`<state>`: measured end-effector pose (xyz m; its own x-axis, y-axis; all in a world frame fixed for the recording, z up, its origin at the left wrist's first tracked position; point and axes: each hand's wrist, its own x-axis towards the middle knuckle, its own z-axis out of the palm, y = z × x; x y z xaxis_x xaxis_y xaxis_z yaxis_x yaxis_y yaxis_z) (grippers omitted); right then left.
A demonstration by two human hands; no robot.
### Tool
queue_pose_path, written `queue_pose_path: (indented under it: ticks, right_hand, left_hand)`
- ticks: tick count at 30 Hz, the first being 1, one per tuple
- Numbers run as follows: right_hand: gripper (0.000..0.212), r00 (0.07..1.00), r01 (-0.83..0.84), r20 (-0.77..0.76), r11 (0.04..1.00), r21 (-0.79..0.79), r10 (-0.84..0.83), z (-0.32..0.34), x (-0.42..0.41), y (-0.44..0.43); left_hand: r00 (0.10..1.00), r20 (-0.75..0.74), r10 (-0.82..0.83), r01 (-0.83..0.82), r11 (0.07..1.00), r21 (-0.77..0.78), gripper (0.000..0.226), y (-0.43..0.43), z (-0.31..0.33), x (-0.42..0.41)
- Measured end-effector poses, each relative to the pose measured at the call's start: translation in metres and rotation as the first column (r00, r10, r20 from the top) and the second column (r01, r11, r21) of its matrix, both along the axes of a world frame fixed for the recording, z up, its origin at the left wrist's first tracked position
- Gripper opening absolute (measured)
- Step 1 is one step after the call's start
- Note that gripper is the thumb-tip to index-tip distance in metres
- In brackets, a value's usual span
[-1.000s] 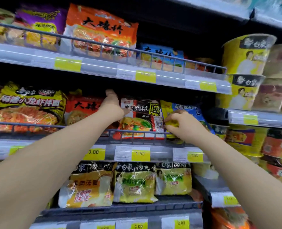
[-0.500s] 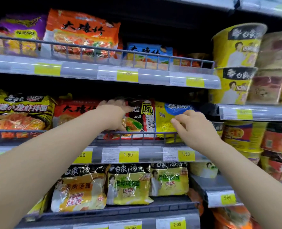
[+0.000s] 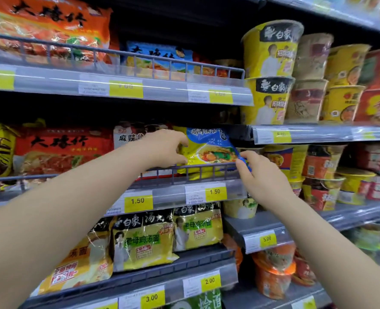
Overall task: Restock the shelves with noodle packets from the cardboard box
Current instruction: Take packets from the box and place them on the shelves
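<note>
Head view. We see the left hand (image 3: 164,150) curled round the left edge of a yellow-and-blue noodle packet (image 3: 209,150), while the right hand (image 3: 262,177) pinches its lower right corner. The packet stands tilted on the middle shelf (image 3: 169,195), behind the wire rail (image 3: 195,167), just beside a red-and-white packet (image 3: 126,138). Its base probably rests on the shelf, though the rail hides it.

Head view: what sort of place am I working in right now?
Probably a grocery store's instant-noodle aisle: tiered shelves with yellow price tags, rows of noodle packets, stacked noodle cups. The left hand and right hand grip a blue-and-yellow packet.
</note>
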<state>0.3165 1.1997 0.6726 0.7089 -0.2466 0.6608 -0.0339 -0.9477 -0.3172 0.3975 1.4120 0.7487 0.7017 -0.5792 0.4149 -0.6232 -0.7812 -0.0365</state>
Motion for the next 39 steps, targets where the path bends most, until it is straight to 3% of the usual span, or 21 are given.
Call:
queue_pose_path:
  ticks: [3,6,13,16,18,20,23,31,39]
  right_hand:
    - [0.046,0.993,-0.030,-0.104,0.986,0.162,0.048,-0.004,0.000,-0.007]
    - [0.046,0.988,-0.102,-0.078,0.948,0.301,0.131,-0.004,0.002,-0.005]
    - [0.051,0.966,-0.141,-0.162,0.935,0.326,0.202,0.009,0.017,0.006]
    - [0.052,0.983,-0.022,-0.175,0.982,0.189,0.056,0.008,0.020,0.010]
    - [0.047,0.997,0.068,-0.035,0.998,0.001,-0.068,0.005,0.014,0.015]
    - [0.038,0.987,0.033,0.161,0.994,-0.108,-0.015,0.004,0.006,0.026]
    - [0.025,0.941,-0.122,0.291,0.975,-0.184,0.173,0.005,0.004,0.048]
    - [0.018,0.863,-0.403,0.288,0.909,-0.104,0.415,-0.010,0.011,0.125]
    - [0.011,0.769,-0.637,0.208,0.748,0.186,0.604,-0.077,-0.025,0.249]
  left_hand:
    - [1.000,0.001,-0.012,0.012,0.998,-0.055,0.050,-0.016,-0.003,-0.002]
    - [0.998,-0.052,-0.032,0.025,0.991,-0.129,0.043,-0.022,-0.006,0.000]
    - [0.997,-0.075,-0.016,-0.001,0.975,-0.224,0.038,-0.009,-0.010,0.004]
    - [0.999,-0.043,-0.001,-0.008,0.978,-0.210,0.034,-0.009,-0.012,0.005]
    - [1.000,-0.018,0.001,-0.005,0.977,-0.215,0.031,-0.010,-0.015,0.006]
    - [1.000,0.001,-0.005,0.005,0.957,-0.291,0.027,-0.008,-0.017,0.007]
    - [1.000,0.016,-0.011,0.017,0.885,-0.465,0.016,0.002,-0.018,0.004]
    - [0.997,0.075,0.028,0.034,0.699,-0.714,0.011,0.066,-0.043,-0.040]
    - [0.976,-0.209,0.065,-0.216,0.442,-0.870,0.013,0.181,-0.145,-0.117]
